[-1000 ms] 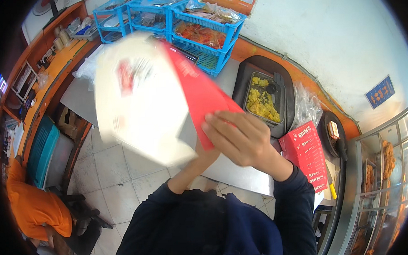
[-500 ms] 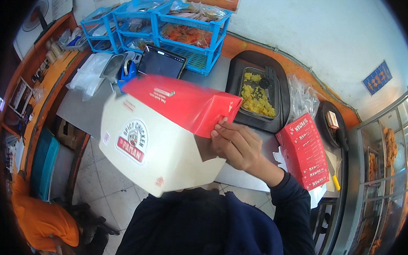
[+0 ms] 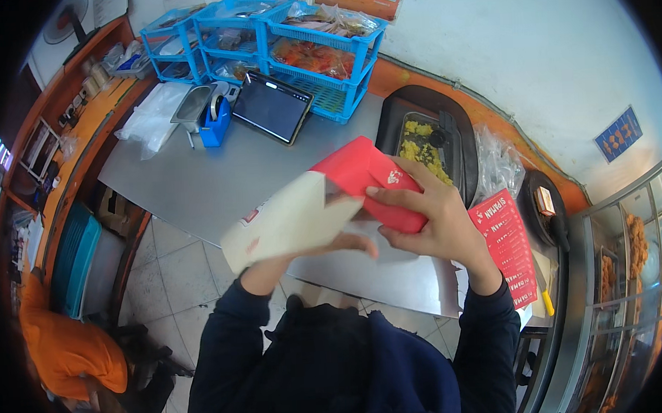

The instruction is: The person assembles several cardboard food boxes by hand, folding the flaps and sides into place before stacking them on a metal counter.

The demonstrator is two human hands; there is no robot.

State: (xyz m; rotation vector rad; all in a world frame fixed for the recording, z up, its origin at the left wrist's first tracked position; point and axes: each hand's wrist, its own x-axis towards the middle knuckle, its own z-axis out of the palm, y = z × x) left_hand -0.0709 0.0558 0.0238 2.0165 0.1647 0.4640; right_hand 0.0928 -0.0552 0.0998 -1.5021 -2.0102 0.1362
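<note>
A red and white cardboard food box (image 3: 294,208) is tilted over the near edge of the metal table, its white printed panel slanting down to the left. My right hand (image 3: 431,209) is closed on the red end of the box, its fingers spread along the side and top. Under the white panel is my left hand (image 3: 347,244), thumb stretched out to the right. The panel hides its other fingers, and motion blurs it. A pile of flat red cartons (image 3: 506,247) lies to the right, near my right wrist.
A steel table (image 3: 175,191) carries a tablet (image 3: 273,108), a blue tape dispenser (image 3: 214,123) and a metal tray of yellow food (image 3: 421,147). Blue stacked baskets (image 3: 325,66) stand behind. A yellow-handled knife (image 3: 548,300) lies right, beside a glass cabinet (image 3: 630,282). A person in orange (image 3: 71,336) is at left.
The box has turned and tipped, so its printed panel slants away. My left hand has come into view beneath it. My right hand has shifted to a wider grip on the red end.
</note>
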